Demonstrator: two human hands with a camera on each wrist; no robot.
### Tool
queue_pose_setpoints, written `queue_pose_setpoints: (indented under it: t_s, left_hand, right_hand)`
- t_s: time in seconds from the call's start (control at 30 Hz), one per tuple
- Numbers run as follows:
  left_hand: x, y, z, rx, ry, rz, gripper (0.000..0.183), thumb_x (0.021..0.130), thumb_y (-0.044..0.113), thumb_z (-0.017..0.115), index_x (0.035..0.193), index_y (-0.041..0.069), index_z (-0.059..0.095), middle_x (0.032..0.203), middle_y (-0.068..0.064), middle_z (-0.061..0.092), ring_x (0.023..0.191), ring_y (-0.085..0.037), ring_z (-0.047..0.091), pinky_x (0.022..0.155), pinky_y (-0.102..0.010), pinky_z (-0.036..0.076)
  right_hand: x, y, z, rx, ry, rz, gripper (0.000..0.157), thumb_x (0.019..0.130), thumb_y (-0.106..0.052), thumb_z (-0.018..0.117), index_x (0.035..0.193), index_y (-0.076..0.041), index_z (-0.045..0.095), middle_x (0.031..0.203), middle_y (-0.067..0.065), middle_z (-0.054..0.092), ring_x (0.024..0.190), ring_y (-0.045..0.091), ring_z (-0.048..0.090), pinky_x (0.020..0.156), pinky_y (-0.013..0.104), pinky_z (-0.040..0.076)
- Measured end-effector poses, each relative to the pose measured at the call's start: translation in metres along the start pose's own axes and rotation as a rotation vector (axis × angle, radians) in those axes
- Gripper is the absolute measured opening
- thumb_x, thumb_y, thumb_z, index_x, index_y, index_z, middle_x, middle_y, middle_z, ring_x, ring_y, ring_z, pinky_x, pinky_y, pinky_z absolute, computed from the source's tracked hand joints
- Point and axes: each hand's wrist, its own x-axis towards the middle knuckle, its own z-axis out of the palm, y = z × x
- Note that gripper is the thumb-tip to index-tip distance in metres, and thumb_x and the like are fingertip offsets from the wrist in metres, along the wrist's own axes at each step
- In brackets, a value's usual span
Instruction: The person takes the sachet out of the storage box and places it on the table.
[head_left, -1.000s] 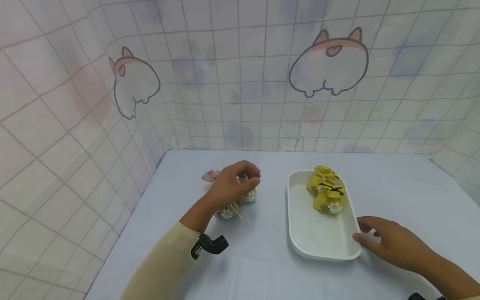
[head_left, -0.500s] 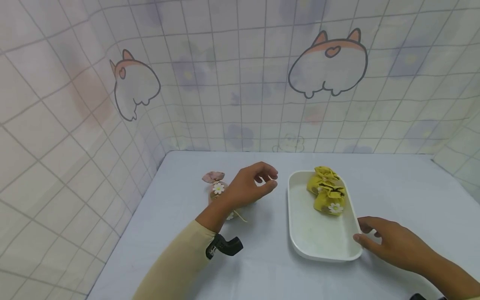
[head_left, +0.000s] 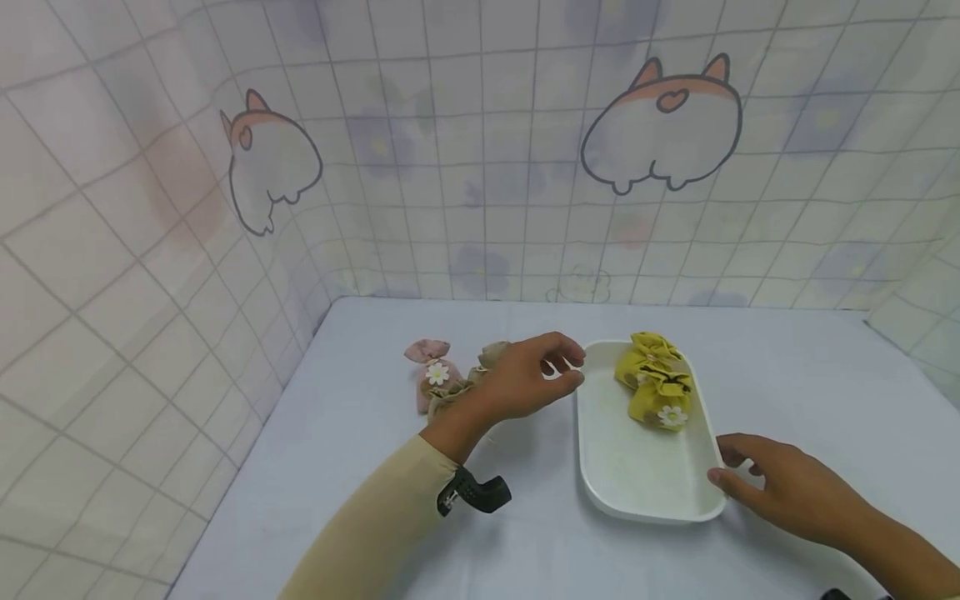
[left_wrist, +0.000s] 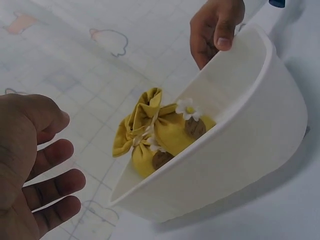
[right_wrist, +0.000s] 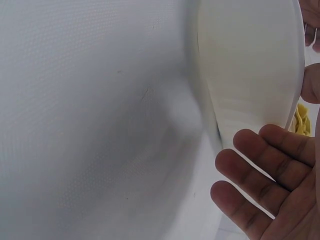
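Observation:
A white tray [head_left: 626,479] stands on the table with two yellow drawstring pouches [head_left: 660,392], each with a white daisy, at its far end. My right hand [head_left: 787,483] holds the tray's right rim, thumb at the edge and fingers along the outer wall. My left hand [head_left: 525,379] is empty, its fingers loosely bent, close by the tray's far left corner. In the left wrist view, a gap shows between the left fingertips [left_wrist: 70,182] and the yellow pouches. Behind the left forearm lie a pink pouch [head_left: 437,375] and khaki pouches [head_left: 491,354], partly hidden by the hand.
A pale cloth covers the table [head_left: 360,500]. A checked curtain [head_left: 465,167] with cartoon animal prints hangs at the back and left side. The left wrist carries a black camera mount [head_left: 476,490].
My left hand has moved right, from over the khaki pouches to beside the tray, uncovering the pink pouch. The right hand and the tray stay in place.

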Motion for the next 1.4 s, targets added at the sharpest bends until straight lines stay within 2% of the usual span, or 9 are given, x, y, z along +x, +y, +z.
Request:
queue_pose_setpoints:
  t_s: [0.2,0.5,0.83,1.1,1.4]
  left_hand:
    - [0.007,-0.003,0.008,-0.014,-0.03,0.015,0.024,0.099,0.02,0.069,0.121,0.013,0.065,0.116,-0.001,0.068,0.099,-0.005,0.061,0.089,-0.028,0.053]
    - [0.015,-0.005,0.022,-0.051,-0.045,-0.005,0.026,0.099,0.021,0.069,0.123,0.012,0.065,0.116,0.002,0.067,0.099,-0.003,0.062,0.087,-0.021,0.051]
    - [0.026,-0.004,0.038,-0.025,-0.033,0.012,0.024,0.099,0.021,0.07,0.121,0.014,0.065,0.11,0.008,0.064,0.097,0.0,0.06,0.084,-0.017,0.05]
    - [0.033,-0.005,0.046,-0.033,-0.034,-0.015,0.024,0.099,0.02,0.07,0.121,0.013,0.065,0.11,0.008,0.064,0.097,0.0,0.06,0.082,-0.015,0.05]
    - [0.039,0.0,0.051,0.008,-0.058,0.021,0.027,0.1,0.018,0.068,0.125,0.011,0.063,0.115,0.004,0.066,0.102,-0.004,0.061,0.089,-0.015,0.048]
  right_hand:
    - [-0.001,-0.001,-0.001,0.003,0.009,-0.011,0.068,0.092,-0.056,0.07,0.13,0.0,0.063,0.106,0.005,0.071,0.092,0.027,0.066,0.073,0.05,0.058]
    - [0.003,0.001,-0.001,-0.003,-0.016,0.002,0.071,0.091,-0.058,0.069,0.131,0.0,0.062,0.107,0.006,0.071,0.094,0.029,0.067,0.073,0.052,0.058]
    - [0.002,0.001,-0.002,-0.004,-0.012,-0.009,0.07,0.092,-0.058,0.069,0.13,0.0,0.063,0.107,0.006,0.071,0.093,0.029,0.067,0.073,0.051,0.058]
    - [0.004,0.002,-0.001,-0.007,-0.019,0.002,0.072,0.091,-0.059,0.069,0.131,0.0,0.062,0.108,0.007,0.071,0.094,0.03,0.067,0.074,0.053,0.058]
    - [0.002,0.003,0.0,0.002,-0.01,-0.01,0.07,0.092,-0.058,0.069,0.131,0.0,0.062,0.108,0.005,0.071,0.093,0.028,0.067,0.073,0.052,0.058]
